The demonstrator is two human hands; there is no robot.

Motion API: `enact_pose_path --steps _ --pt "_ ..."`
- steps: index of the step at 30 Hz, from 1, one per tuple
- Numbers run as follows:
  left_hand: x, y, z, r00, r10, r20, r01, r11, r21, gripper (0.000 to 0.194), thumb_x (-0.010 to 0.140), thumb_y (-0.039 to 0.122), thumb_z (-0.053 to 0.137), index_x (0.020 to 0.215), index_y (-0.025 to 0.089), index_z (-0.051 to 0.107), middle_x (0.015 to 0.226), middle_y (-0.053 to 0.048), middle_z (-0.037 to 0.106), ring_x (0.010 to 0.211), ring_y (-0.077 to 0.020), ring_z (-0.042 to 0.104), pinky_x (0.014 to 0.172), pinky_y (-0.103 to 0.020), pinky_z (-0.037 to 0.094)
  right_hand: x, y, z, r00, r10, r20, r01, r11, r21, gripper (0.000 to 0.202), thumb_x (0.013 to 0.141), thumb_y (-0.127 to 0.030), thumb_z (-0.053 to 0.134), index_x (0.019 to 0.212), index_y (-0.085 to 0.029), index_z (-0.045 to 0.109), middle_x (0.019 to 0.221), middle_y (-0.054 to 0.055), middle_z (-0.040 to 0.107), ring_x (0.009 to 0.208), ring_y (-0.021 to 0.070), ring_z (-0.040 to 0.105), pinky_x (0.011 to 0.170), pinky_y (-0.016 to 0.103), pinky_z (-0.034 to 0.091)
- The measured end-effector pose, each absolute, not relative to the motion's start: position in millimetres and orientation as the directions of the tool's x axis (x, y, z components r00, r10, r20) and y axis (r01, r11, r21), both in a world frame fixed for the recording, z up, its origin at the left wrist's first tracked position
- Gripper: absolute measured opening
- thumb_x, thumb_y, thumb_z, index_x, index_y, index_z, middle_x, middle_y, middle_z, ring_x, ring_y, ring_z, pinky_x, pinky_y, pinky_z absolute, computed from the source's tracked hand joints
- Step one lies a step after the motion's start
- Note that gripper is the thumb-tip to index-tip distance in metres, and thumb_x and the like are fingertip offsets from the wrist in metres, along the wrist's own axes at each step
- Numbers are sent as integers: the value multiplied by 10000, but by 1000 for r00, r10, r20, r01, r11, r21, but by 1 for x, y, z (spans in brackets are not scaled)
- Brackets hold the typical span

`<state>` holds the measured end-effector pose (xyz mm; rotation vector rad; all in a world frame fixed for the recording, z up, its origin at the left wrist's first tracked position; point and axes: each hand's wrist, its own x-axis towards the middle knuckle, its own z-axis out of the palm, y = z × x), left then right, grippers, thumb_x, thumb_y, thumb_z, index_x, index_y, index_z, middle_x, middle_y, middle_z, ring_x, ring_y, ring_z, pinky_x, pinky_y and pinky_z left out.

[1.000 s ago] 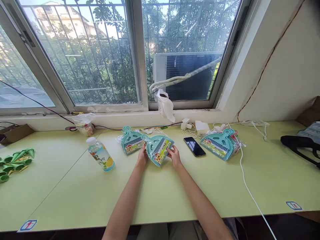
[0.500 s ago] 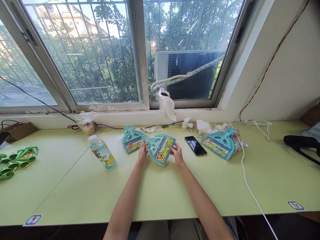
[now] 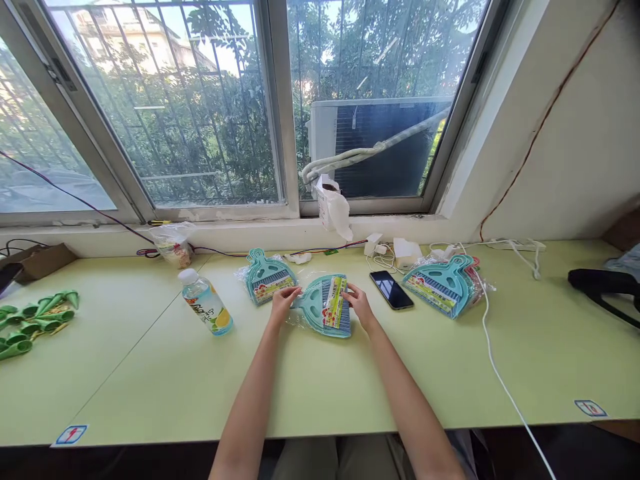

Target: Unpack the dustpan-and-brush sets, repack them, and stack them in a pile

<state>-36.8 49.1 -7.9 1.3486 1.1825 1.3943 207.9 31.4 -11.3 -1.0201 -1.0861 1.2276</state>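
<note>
Between my hands is a teal mini dustpan and brush set (image 3: 314,307) in clear plastic wrap, its handle towards the left. My left hand (image 3: 283,305) is closed on the handle end. With fingers on the yellow and red label, my right hand (image 3: 359,305) grips the set's right edge. Behind my left hand lies another teal dustpan set (image 3: 261,270). A stack of wrapped dustpan sets (image 3: 445,283) lies farther right, a pink edge showing at its back. A black phone (image 3: 391,291) lies between that stack and my right hand.
A drink bottle (image 3: 207,305) stands left of my arms. Green cone-shaped pieces (image 3: 37,323) lie at the far left. A white cable (image 3: 493,353) runs over the right side of the table (image 3: 150,393). White chargers (image 3: 383,250) and a clear bag (image 3: 175,247) sit by the window.
The held dustpan set has turned clockwise and come down slightly, so its handle now points left. My left hand has shifted onto the handle; my right hand keeps hold of the right edge.
</note>
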Motion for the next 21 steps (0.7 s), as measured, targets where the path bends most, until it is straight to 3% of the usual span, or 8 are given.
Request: enact_pose_path --steps 9,15,21 --pt "-38 54 -11 -66 972 225 17 -224 974 364 656 491 692 743 138 699 759 -87 698 675 -183 628 715 -313 485 211 32 -10 51 996 80 -245 90 -965 485 589 -415 750 1000 -181 642 786 42 722 696 205 649 637 309 487" --pt "-34 55 -11 -4 991 134 -113 -133 985 561 711 589 597 1050 147 667 870 -85 713 700 -179 655 701 -308 501 210 31 -10 63 995 81 -228 93 -969 480 591 -412 748 1000 -181 647 792 42 723 725 210 653 643 306 489" --pt "-36 60 -16 -18 986 169 -99 -170 981 445 629 528 700 806 120 679 757 -105 710 639 -191 645 635 -312 514 210 32 -8 52 996 77 -231 87 -969 500 566 -407 765 996 -174 659 750 41 718 708 213 650 645 316 491"
